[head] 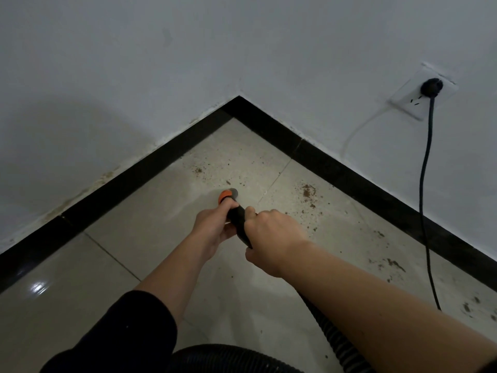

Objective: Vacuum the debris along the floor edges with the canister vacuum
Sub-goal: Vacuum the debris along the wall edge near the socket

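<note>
The black vacuum nozzle with an orange collar points down at the beige tiled floor near a room corner. My left hand grips the nozzle just behind the collar. My right hand grips it further back. Its ribbed black hose runs back under my right forearm and curls along the bottom edge. Brown debris lies in patches on the tiles: one beyond the tip, one to the right, more along the right skirting.
Black skirting lines both white walls and meets at the corner. A black power cord hangs from a wall socket on the right wall and trails onto the floor. A thin white cable curves down beside it.
</note>
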{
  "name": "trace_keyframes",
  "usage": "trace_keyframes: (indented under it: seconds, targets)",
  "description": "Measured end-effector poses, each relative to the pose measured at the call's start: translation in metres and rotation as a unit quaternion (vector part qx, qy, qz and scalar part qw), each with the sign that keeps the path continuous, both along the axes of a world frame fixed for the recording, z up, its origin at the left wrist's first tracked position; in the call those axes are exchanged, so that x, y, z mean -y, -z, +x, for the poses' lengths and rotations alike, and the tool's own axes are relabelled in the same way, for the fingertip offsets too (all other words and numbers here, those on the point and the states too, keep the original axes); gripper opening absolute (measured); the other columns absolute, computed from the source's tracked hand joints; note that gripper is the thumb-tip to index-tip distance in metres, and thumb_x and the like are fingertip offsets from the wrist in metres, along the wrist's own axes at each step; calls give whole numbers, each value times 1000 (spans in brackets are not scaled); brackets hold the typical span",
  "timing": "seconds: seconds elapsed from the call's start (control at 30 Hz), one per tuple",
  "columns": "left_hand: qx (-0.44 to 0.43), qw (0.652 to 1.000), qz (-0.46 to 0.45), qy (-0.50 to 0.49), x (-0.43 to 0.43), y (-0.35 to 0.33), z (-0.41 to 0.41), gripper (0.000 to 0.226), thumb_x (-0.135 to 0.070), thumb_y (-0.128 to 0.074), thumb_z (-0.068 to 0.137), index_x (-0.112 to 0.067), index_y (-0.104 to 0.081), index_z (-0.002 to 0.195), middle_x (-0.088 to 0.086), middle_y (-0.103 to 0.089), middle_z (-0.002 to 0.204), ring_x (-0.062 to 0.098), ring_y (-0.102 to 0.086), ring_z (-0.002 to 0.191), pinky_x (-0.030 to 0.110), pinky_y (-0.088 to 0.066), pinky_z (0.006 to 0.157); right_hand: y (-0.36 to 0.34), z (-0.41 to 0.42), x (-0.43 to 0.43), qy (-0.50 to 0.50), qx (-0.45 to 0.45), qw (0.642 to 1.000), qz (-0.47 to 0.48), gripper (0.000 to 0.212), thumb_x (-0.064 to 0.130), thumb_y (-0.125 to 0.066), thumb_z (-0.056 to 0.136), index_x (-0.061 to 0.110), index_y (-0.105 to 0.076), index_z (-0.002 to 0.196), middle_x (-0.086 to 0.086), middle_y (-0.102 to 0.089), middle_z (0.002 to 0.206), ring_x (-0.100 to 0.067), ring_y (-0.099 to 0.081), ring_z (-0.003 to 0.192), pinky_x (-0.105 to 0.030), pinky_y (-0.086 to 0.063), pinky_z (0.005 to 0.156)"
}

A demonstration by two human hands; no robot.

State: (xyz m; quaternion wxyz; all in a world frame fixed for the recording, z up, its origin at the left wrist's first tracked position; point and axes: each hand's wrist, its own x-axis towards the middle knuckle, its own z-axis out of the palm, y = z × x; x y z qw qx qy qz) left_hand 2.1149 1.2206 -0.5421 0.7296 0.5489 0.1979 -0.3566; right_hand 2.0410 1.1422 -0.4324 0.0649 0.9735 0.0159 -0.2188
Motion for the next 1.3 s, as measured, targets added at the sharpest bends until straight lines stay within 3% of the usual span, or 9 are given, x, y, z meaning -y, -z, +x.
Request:
trace_keyframes:
  seconds: [0.17,0.47,0.83,1.17,1.3]
  targets:
    - [15,999,20,-37,-14,3,8,25,-19,-67,86,1,-66,101,15,-70,98,19,-71,78,26,-57,62,7,11,-10,-16,20,1000,11,37,19,-52,94,5,-41,126,-2,-25,69,-22,-39,74,-26,-24,48]
    - [23,994,35,-104,-40,1,20,14,-16,-66,86,-3,-64,93,15,-69,96,23,-70,88,26,-57,61,23,31,-30,-29,47,998,26,44,18,-52,94,4,-36,132,-6,-38,81,-22,-39,77,-29,-29,55]
    - [34,990,36,-133,-51,0,26,9,-12,-65,86,-4,-63,85,13,-68,90,23,-69,86,26,-55,60,25,38,-41,-30,53,998,25,42,19,-51,94,6,-36,131,-6,-40,81,-22,-39,76,-25,-19,45]
    - [35,989,50,-138,-60,0,32,10,-13,-67,85,-5,-63,88,11,-68,90,19,-68,82,19,-53,48,31,42,-46,-28,57,997,40,46,22,-52,94,8,-33,134,-7,-44,87,-21,-41,78,-29,-30,55]
    - [35,988,56,-140,-65,4,36,10,-13,-67,85,-5,-64,91,14,-69,95,23,-69,89,23,-54,55,37,45,-50,-26,62,997,47,48,21,-51,95,6,-32,136,-11,-53,97,-22,-38,80,-31,-34,62]
